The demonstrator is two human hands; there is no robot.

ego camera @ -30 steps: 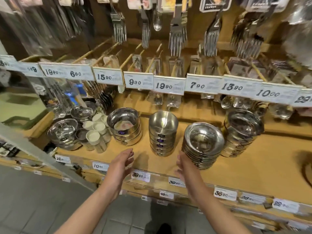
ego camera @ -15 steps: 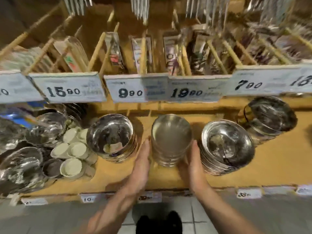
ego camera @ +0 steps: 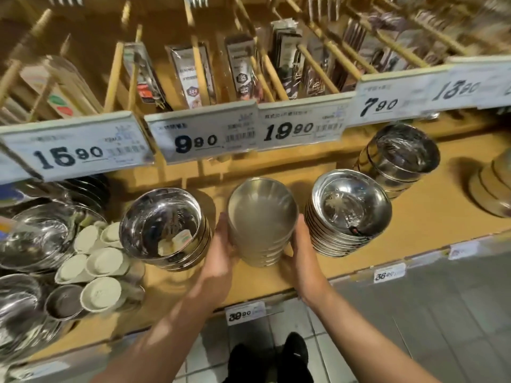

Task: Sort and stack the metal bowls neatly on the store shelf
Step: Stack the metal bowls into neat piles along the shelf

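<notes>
I'm in a shop, housewares aisle by the look of it. White price tags run along the edge of the upper wooden shelf, reading 15.90, 9.90, 19.90, 7.90, with barcodes on them. More small price labels sit on the near edge of the lower shelf. Behind the tags, packaged cutlery stands in slots between wooden dividers. Identical metal bowls sit in stacks on the lower shelf, and on the left there's a bunch of small white cups. Grey tiled floor below.
</notes>
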